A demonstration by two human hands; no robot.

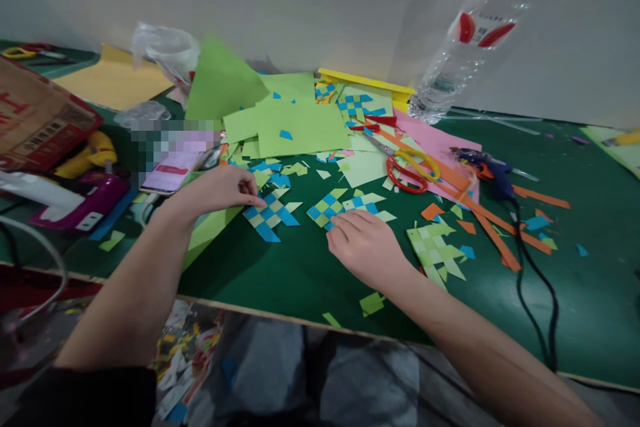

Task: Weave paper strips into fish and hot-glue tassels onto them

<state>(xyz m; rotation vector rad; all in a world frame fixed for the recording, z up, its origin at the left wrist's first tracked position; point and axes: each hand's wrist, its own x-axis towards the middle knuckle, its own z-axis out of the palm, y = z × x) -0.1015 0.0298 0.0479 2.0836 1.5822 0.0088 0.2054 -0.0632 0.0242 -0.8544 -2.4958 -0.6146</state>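
Head view: our left hand [220, 190], half-curled, presses fingertips on a woven blue-green paper star [271, 215]; our right hand [365, 243] lies flat, gripping nothing, touching another checkered weave [326, 207].

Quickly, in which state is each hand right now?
Left hand: fingers curled, tips on the left woven paper piece; grip cannot be told.
Right hand: open, palm down, fingertips on the middle woven paper piece.
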